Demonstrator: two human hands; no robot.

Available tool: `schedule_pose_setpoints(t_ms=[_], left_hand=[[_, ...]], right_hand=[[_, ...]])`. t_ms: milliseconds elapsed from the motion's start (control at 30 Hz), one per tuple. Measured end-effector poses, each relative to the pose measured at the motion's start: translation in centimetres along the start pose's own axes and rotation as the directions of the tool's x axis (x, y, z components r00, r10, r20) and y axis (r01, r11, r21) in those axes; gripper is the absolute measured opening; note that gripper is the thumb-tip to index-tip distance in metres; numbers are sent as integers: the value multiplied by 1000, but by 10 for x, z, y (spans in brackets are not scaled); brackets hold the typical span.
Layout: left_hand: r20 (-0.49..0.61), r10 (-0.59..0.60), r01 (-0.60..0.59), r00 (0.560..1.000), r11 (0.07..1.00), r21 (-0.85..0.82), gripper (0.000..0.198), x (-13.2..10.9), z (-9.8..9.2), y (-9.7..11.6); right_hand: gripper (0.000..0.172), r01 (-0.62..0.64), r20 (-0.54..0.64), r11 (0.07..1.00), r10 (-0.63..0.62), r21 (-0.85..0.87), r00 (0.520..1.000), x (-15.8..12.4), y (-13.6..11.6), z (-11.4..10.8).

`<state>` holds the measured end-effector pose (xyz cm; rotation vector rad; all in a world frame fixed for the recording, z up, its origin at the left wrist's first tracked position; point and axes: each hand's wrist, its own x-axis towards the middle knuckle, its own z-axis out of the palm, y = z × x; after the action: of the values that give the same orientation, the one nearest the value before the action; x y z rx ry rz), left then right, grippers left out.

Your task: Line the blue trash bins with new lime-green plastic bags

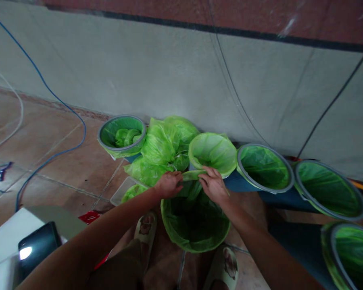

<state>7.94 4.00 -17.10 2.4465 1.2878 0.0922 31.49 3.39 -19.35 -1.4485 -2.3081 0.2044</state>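
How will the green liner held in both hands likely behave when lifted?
The green liner will likely flop, given its creases and loose folds. It's probably light for its size, looking like thin film. Its near side may sag if lifted, since the left hand and right hand hold only the far edge.
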Motion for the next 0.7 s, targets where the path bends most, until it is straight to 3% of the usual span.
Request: schedule_pose_setpoints(t_ms=[100, 167, 233, 333, 567, 700], left_hand=[[-112, -56, 49, 992, 997, -59, 20, 4, -2, 6], [-141, -99, 90, 985, 994, -66, 23, 12, -2, 13], [-72, -134, 132, 988, 991, -29, 27, 20, 1, 18], [84, -204, 201, 975, 979, 46, 27, 29, 8, 19], [161, -317, 318, 935, 948, 19, 29, 16, 18, 2], [216, -348, 371, 912, 926, -74, 37, -7, 14, -6]], right_hand=[[24, -18, -79, 998, 22, 54, 997, 11, -4, -7], [25, 4, 1, 998, -4, 66, 1000, 20, -8, -7], [27, 23, 159, 999, -30, 45, 987, 28, -9, -2], [31, -27, 320, 999, 35, -31, 947, 34, -7, 9], [28, -87, 400, 993, 112, -79, 910, 38, -3, 13], [29, -232, 371, 968, 250, -92, 894, 31, -5, 9]])
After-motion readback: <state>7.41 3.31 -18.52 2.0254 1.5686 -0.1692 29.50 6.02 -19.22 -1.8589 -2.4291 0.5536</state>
